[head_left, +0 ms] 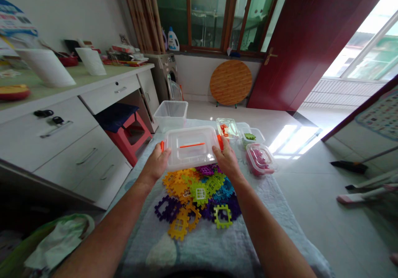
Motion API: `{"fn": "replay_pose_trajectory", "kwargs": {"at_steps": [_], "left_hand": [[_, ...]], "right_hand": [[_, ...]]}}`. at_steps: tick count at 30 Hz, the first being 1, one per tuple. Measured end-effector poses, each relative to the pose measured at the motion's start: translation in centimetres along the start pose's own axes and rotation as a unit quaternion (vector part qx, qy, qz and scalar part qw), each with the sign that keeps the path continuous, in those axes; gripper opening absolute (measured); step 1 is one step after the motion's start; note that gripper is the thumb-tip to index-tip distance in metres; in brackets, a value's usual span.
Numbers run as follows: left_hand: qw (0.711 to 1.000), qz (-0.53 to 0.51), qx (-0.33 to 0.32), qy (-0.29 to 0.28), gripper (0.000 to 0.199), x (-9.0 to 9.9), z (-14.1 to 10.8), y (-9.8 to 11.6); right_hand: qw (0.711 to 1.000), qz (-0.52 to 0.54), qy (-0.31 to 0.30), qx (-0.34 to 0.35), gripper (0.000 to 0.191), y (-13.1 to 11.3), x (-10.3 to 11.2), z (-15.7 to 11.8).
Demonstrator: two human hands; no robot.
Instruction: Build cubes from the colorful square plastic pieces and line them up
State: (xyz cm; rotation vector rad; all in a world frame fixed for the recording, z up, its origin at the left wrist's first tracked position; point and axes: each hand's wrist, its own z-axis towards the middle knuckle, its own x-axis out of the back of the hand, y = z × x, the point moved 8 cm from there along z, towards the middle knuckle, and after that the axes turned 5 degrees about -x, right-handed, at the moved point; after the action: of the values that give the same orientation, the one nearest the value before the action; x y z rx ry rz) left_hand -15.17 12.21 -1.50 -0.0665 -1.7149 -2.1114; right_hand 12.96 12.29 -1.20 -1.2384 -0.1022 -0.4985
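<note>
A translucent plastic lid [190, 154] with orange side clips and an orange strip across its top is held up above the far part of the cloth-covered table. My left hand [157, 160] grips its left end and my right hand [227, 157] its right end, thumbs on top. Whether a box sits under the lid I cannot tell. Just below it lies a pile of toothed plastic pieces: orange ones [178, 224], green ones [222, 216], purple ones [168, 208] and blue ones [224, 190].
An uncovered clear bin [171, 114] stands at the back left. At the back right are a container with red pieces [228, 129], one with green pieces [249, 137] and a lidded pink-filled one [260, 159]. A red stool [132, 132] stands left of the table.
</note>
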Motion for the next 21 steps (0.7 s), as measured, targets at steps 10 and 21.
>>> {"fn": "replay_pose_trajectory", "kwargs": {"at_steps": [10, 21], "left_hand": [[0.971, 0.233, -0.041, -0.033, 0.019, -0.8, 1.3, 2.4], [0.988, -0.113, 0.105, 0.01, 0.04, -2.5, 3.8, 0.8]], "right_hand": [[0.995, -0.087, 0.012, 0.052, 0.054, -2.3, -1.0, -0.7], [0.985, 0.153, 0.047, -0.064, 0.038, 2.5, 4.2, 0.5]]}}
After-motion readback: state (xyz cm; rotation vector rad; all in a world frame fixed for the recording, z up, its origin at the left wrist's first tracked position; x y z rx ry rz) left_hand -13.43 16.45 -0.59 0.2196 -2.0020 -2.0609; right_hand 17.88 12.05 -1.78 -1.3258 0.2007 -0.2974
